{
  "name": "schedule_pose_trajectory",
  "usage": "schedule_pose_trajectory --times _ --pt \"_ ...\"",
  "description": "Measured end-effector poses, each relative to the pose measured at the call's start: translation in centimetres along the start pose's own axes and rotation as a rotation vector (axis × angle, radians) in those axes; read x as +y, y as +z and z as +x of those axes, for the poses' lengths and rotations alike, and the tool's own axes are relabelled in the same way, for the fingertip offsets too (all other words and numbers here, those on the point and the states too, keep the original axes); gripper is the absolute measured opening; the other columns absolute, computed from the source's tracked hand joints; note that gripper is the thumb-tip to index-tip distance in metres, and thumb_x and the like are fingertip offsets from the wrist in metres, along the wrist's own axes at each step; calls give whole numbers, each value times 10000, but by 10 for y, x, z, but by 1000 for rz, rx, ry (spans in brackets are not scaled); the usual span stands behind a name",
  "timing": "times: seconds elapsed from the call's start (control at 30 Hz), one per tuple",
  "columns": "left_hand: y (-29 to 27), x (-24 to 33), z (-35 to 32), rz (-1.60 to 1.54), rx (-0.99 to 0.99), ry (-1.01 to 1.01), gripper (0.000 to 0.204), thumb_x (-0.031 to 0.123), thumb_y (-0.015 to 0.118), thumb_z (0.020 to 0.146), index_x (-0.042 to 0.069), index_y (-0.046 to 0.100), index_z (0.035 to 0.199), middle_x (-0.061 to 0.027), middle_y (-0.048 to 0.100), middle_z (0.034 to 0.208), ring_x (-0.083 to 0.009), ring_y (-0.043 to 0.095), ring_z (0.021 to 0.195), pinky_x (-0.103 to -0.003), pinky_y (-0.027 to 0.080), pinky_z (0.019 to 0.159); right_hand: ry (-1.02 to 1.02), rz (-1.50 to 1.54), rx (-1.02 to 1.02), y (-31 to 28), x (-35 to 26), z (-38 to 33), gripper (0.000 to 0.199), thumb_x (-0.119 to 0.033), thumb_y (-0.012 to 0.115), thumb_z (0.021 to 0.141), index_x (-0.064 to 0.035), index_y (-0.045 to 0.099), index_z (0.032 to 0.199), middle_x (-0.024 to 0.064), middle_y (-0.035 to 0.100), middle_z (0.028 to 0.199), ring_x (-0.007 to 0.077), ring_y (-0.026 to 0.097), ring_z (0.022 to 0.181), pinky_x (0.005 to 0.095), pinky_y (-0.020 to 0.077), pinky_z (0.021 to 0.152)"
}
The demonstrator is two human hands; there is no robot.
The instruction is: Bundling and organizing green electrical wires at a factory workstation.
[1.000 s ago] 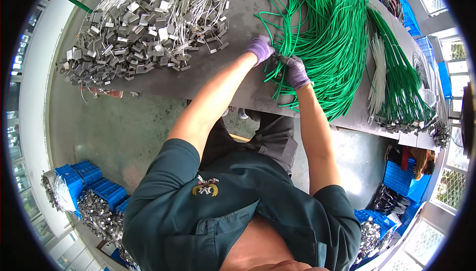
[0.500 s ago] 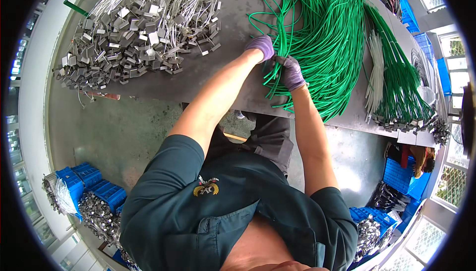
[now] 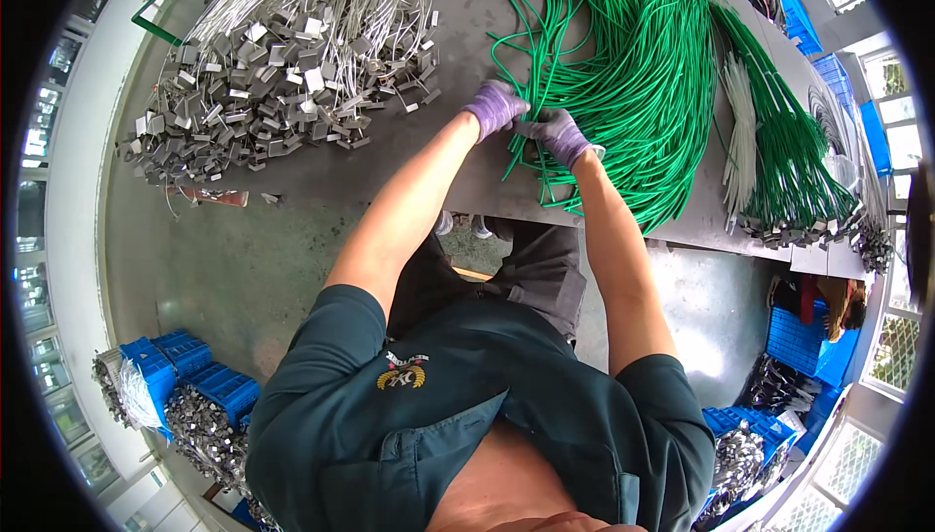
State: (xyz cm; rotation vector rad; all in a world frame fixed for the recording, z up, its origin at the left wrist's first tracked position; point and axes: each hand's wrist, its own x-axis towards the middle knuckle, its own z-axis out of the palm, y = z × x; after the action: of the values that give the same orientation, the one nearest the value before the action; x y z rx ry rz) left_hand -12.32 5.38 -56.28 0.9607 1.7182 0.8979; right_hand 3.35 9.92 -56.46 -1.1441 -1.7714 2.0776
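Note:
Both my hands, in purple knit gloves, meet near the table's front edge at a small bunch of green cables (image 3: 542,55). My left hand (image 3: 497,107) is closed around the bunch from its left side. Close beside it, my right hand (image 3: 561,133) pinches the same strands, and the cut ends hang just below toward the edge. Directly to the right spreads a large heap of loose green cables (image 3: 648,94). My gloves hide the exact spot where the fingers meet.
On the grey table (image 3: 443,157), a pile of white wires with metal block ends (image 3: 282,84) lies left. At the right are white cable ties (image 3: 741,133) and a second green cable bundle (image 3: 784,133). Blue crates (image 3: 226,388) with metal parts stand on the floor.
My hands have shifted slightly left and nearer to me with the green strands. The left hand has turned and now sits lower on the bunch, close against the right hand.

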Motion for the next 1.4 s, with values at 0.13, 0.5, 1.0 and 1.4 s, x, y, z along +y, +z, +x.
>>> schedule_pose_trajectory --times 0.13,0.5,1.0,1.4 --pt "-4 -8 0 -70 -39 -44 202 221 688 745 45 594 712 -49 552 535 -134 499 408 -281 387 381 -30 56 6 4 0 -2 195 -165 696 774 -21 637 891 9 597 685 100 557 520 241 466 471" --pt "-2 -17 -18 -204 -72 -16 137 181 668 773 56 612 765 -24 560 577 -109 496 445 -267 392 413 -47 -26 -7 -2 4 2 188 -126 690 740 -4 634 871 28 611 731 116 549 561 258 454 486" --pt "-148 5 -70 970 851 409 227 221 632 759 97 591 944 -150 579 991 -307 587 856 -409 479 776 -87 100 86 1 11 2 226 -157 645 799 8 608 948 55 625 680 146 595 508 255 481 455" --pt "-174 26 -65 1148 525 -176 496 439 503 851 7 572 1085 -248 611 1000 -359 601 936 -435 463 836 -78 183 85 0 7 0 200 -176 581 847 3 509 901 104 596 618 202 583 444 283 452 379"
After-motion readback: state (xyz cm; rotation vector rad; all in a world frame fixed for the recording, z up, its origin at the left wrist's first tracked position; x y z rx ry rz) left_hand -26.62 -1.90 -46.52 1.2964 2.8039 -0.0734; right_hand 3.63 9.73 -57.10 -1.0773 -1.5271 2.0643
